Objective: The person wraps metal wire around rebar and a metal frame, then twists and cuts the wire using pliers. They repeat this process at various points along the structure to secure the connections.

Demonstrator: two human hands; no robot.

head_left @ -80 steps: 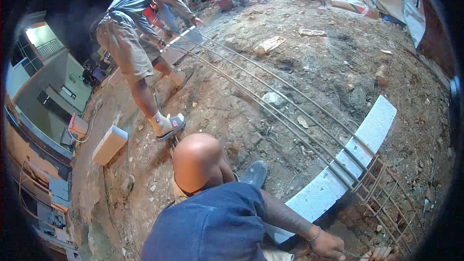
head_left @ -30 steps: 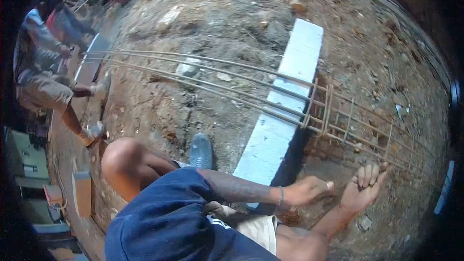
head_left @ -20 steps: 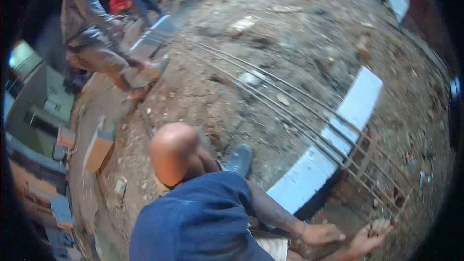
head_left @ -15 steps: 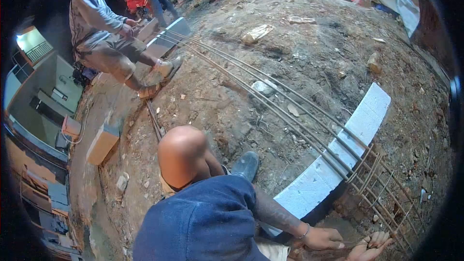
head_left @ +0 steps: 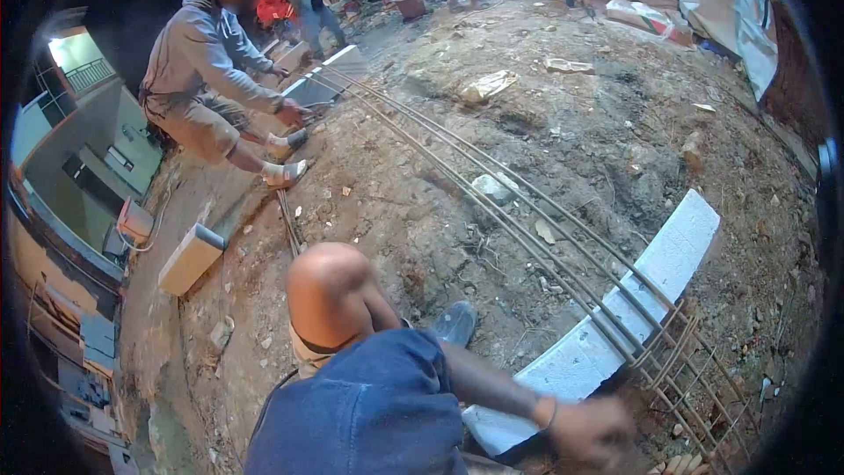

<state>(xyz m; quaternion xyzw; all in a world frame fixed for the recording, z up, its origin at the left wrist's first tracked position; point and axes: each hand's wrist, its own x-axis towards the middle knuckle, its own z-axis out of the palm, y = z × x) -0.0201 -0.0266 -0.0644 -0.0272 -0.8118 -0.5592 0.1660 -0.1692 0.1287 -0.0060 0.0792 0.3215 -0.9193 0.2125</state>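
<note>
My left hand (head_left: 593,433), with a band at its wrist, is smeared by motion beside the rebar cage (head_left: 681,365), so its fingers cannot be made out. At the bottom edge, only the curled fingers of my right hand (head_left: 684,464) show, palm side up, near the end of the cage. Whatever they hold, if anything, is hidden. Long steel bars run from the cage towards the upper left. They rest across a white block (head_left: 607,330) close to me and over another pale block (head_left: 338,66) at the far end.
A person (head_left: 207,62) in a grey hoodie crouches by the bars' far end. Rough soil holds a stone (head_left: 495,187) and flattened paper scraps (head_left: 489,86). A block (head_left: 192,259) stands left, near a pink bucket (head_left: 134,222). White sheeting (head_left: 730,18) hangs at the upper right.
My left hand has lifted away from my right hand, towards the upper left. My right hand sits lower in view. The other person leans forward, one hand lower near the bars. The view has shifted slightly.
</note>
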